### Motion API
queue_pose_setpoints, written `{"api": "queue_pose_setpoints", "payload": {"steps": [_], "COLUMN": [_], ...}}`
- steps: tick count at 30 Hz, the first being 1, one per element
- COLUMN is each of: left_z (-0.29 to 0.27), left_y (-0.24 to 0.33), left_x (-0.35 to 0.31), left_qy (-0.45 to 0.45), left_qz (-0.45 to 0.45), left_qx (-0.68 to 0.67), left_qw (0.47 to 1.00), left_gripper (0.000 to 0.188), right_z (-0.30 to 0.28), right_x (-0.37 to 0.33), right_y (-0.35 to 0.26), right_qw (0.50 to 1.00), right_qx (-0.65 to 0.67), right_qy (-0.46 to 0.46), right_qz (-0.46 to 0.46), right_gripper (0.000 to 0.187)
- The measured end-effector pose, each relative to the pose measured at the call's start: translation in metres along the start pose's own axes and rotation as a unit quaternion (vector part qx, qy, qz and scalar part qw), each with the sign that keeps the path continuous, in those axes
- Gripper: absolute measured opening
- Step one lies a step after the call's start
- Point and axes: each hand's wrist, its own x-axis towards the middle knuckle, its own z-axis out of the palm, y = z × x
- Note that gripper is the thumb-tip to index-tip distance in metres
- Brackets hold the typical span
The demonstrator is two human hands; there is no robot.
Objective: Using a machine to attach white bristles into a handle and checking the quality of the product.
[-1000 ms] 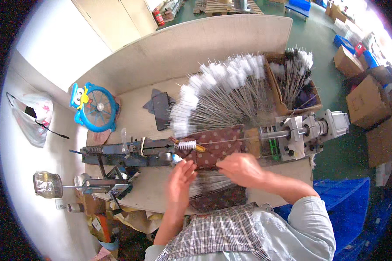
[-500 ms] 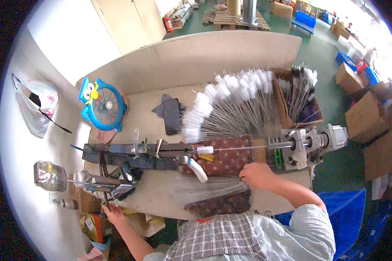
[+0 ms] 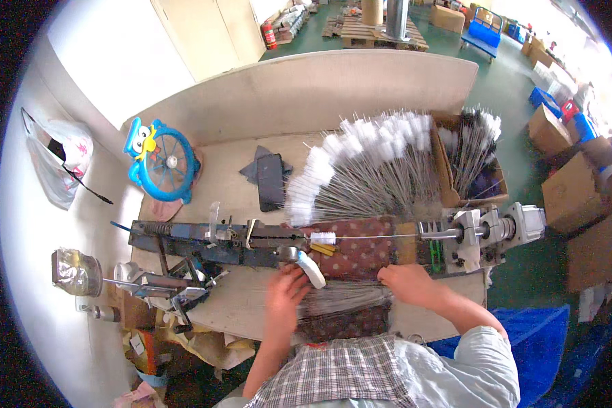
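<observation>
My left hand point(image 3: 287, 294) is beside the white curved lever handle point(image 3: 311, 268), over the left ends of a bundle of thin metal wires point(image 3: 343, 297). Its fingers are bent and apart, and I cannot see anything in them. At the bundle's right end, my right hand point(image 3: 409, 283) has thumb and fingers pressed together; what they pinch is too small to make out. Beyond my hands, a white-bristled brush point(image 3: 322, 238) on a wire stem spans the bench machine, between the dark clamp bar point(image 3: 275, 236) and the metal spindle point(image 3: 449, 233).
Many finished white brushes point(image 3: 374, 146) fan out behind the machine, beside a cardboard box point(image 3: 444, 160) of dark and white ones. A phone point(image 3: 270, 182) and a blue toy-shaped fan point(image 3: 164, 163) stand farther left. Left of me is a lever mechanism point(image 3: 177, 289); a blue bin point(image 3: 537, 347) is at right.
My left hand has left the lever mechanism at left and come right to the wires. That mechanism's arm has shifted. My right hand stays near the wires' right end.
</observation>
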Motion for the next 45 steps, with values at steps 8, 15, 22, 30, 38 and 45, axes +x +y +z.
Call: {"api": "queue_pose_setpoints", "payload": {"steps": [8,15,22,30,38,45], "left_z": [0.088,0.037,0.084,0.177,0.194,0.110], "left_y": [0.091,0.073,0.067,-0.010,-0.002,0.022], "left_x": [-0.020,-0.050,-0.028,0.043,0.099,0.031], "left_qy": [-0.083,-0.077,-0.331,-0.265,-0.122,-0.214], "left_qz": [-0.180,-0.143,-0.158,0.372,0.541,0.496], "left_qx": [-0.424,-0.183,0.086,0.613,0.733,0.598], "left_qw": [0.884,0.970,0.926,0.645,0.395,0.592], "left_gripper": [0.034,0.040,0.024,0.015,0.020,0.038], "right_z": [-0.009,-0.049,-0.140,-0.115,-0.087,-0.098], "right_x": [-0.008,-0.024,-0.045,-0.002,0.009,0.022], "right_y": [-0.017,-0.026,0.022,0.017,0.032,0.019], "right_qw": [0.998,0.993,0.939,0.939,0.946,0.958], "right_qx": [0.008,-0.097,-0.101,0.064,0.101,0.102], "right_qy": [0.065,0.059,0.327,0.338,0.276,0.260], "right_qz": [-0.005,-0.036,0.040,-0.011,0.135,-0.063], "right_gripper": [0.017,0.018,0.022,0.023,0.015,0.014]}}
